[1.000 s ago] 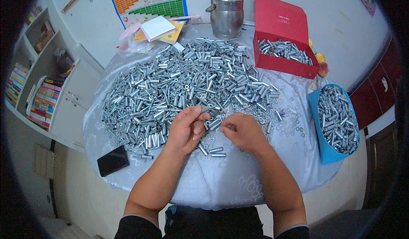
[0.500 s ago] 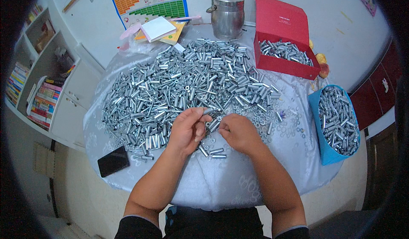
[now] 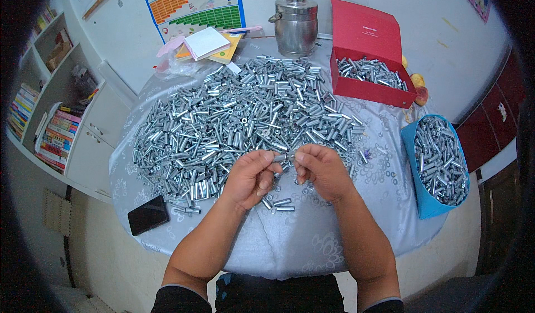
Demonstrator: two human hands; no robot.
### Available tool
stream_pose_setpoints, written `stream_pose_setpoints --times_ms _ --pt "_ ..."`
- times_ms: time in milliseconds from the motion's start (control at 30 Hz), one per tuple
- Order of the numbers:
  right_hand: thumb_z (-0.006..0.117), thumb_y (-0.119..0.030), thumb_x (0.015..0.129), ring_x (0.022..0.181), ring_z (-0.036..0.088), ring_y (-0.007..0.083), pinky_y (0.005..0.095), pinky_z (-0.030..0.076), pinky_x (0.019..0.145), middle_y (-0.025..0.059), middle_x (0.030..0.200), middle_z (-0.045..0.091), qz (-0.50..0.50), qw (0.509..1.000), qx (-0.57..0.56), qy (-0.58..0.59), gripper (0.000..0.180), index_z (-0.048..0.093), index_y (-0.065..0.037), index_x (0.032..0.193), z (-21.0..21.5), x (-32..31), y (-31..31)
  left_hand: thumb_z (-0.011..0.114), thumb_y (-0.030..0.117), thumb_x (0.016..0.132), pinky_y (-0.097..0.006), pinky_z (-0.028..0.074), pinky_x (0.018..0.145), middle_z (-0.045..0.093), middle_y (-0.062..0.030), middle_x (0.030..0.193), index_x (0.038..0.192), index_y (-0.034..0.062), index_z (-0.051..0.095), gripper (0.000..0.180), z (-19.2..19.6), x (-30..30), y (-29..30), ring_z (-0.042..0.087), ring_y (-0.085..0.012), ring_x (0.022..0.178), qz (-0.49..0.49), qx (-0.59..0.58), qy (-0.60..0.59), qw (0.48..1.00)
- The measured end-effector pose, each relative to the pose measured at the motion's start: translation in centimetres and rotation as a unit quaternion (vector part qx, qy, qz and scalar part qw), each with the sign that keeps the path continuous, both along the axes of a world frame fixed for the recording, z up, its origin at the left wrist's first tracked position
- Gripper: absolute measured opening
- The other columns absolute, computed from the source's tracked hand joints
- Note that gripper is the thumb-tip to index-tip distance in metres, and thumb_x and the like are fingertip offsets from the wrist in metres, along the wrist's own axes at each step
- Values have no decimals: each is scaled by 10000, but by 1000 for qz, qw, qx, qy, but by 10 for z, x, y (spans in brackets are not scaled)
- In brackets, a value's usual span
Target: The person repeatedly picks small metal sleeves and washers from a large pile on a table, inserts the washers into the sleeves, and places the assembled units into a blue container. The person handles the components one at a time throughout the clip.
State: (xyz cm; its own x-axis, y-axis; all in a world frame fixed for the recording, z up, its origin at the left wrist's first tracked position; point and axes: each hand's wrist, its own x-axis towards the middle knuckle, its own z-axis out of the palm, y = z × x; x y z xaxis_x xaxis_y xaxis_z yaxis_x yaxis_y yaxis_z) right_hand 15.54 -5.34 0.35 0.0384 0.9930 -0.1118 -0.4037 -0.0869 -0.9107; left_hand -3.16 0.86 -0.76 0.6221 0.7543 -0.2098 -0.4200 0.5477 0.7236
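My left hand (image 3: 251, 178) is closed in a pinch on a short silver metal tube (image 3: 280, 158), which points to the right. Close by, my right hand (image 3: 324, 173) pinches something small and shiny at the tube's right end; it is too small to make out. Both hands are raised over the near edge of a wide pile of loose metal tubes (image 3: 223, 120), with bolts and washers mixed in. A few more tubes (image 3: 283, 202) lie on the tablecloth below my hands.
A red box (image 3: 374, 94) of metal parts sits at the back right, and a blue bin (image 3: 411, 171) full of them at the right. A black phone (image 3: 148, 216) lies front left. Behind the pile are a steel pot (image 3: 297, 28) and a notebook (image 3: 206, 43).
My right hand has lifted from the pile's near edge and come up to the tube's end, a small piece now between its fingers. My left hand keeps hold of the tube, slightly lower.
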Motion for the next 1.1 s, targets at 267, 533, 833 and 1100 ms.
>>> stream_pose_setpoints --times_ms 267,533,833,1100 --pt "602 -145 903 584 546 116 254 471 543 27 712 575 9 997 -24 72 144 616 -1 904 -4 -7 0 535 178 965 -199 345 357 686 -87 815 987 19 616 179 -1 1 -3 465 -70 442 -67 -62 -93 991" --pt "632 -137 881 581 578 120 245 473 552 40 719 621 -65 997 -16 -25 161 644 20 915 3 -6 -1 534 179 965 -202 346 353 692 -90 831 966 20 618 179 -11 -2 1 460 -68 440 -46 -80 -98 991" --pt "651 -28 847 630 602 110 230 487 583 61 761 650 -59 991 79 -89 112 655 28 944 9 -4 -5 528 180 967 -201 347 346 682 -89 818 1003 13 613 190 -9 -1 1 470 -74 442 -41 -54 -89 994" --pt "651 -35 857 648 599 100 227 480 583 57 773 651 -51 990 94 -94 114 655 21 956 7 -5 -4 530 184 967 -195 341 339 675 -84 802 974 10 609 191 -3 0 -3 473 -69 443 -24 -57 -72 996"
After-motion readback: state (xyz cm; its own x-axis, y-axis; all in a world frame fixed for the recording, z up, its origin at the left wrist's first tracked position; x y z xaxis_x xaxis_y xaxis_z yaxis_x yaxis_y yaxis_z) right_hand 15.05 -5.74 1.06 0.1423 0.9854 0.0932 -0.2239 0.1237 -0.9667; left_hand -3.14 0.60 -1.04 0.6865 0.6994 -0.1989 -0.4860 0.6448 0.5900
